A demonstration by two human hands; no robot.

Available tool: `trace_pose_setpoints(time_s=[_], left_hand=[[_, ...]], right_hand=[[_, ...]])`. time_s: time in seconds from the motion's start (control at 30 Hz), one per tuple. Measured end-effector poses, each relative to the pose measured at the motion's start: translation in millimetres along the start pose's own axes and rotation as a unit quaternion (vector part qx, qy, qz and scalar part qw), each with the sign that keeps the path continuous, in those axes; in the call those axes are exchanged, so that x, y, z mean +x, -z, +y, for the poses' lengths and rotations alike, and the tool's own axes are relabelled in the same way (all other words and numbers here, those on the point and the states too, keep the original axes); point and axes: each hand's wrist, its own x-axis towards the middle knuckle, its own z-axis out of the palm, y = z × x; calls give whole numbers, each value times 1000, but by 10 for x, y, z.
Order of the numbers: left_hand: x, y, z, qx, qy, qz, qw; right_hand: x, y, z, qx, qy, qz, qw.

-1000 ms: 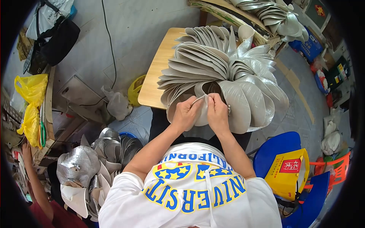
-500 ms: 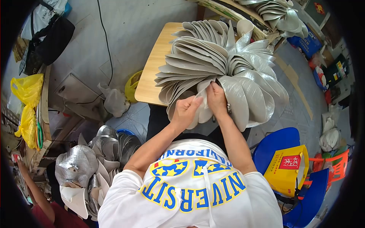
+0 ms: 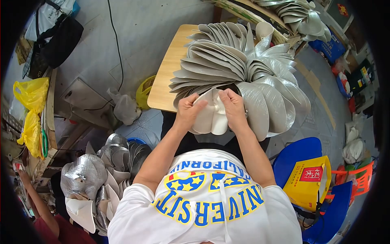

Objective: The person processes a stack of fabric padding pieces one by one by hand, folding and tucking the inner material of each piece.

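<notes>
A pale, rounded soft sheet (image 3: 207, 116) is spread between my hands, just in front of the table's near edge. My left hand (image 3: 188, 112) pinches its left side, thumb on top. On the other side my right hand (image 3: 233, 106) grips the upper right part, where the material folds into a whitish crease. Behind both hands rises a large fanned pile of grey sheets (image 3: 211, 63) with rounded ends. Shiny silver-faced sheets (image 3: 274, 93) of the same sort spread out on the right of that pile, close to my right hand.
Under the pile is a light wooden table (image 3: 168, 67). More silver and grey sheets (image 3: 83, 175) are heaped at lower left, near another person's arm (image 3: 38, 199). To the right, a yellow bag (image 3: 306, 183) rests on a blue chair (image 3: 298, 152). A yellow basket (image 3: 144, 91) stands on the floor.
My hands have moved apart and the sheet between them is opened out wider, with its inner fold now showing. My left hand has shifted left. The view has moved slightly.
</notes>
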Motion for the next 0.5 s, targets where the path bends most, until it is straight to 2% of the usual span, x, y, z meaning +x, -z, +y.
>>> trace_pose_setpoints(time_s=[0.1, 0.2, 0.23, 0.33, 0.47, 0.5], left_hand=[[-86, -130, 49, 124, -62, 24, 990], [-287, -222, 89, 141, -45, 22, 989], [-344, -278, 26, 92, -73, 12, 993], [-442, -242, -124, 40, 48, -20, 998], [-307, -230, 80, -79, 35, 74, 994], [-253, -243, 129, -87, -8, 87, 992]], right_hand=[[44, -31, -133, 117, -72, 45, 990], [127, -37, -214, 164, -89, 44, 981], [167, -23, -259, 160, -98, 47, 981], [234, 18, -280, 183, -95, 17, 978], [157, 34, -245, 229, -73, 23, 970], [78, 21, -239, 203, -47, -5, 978]])
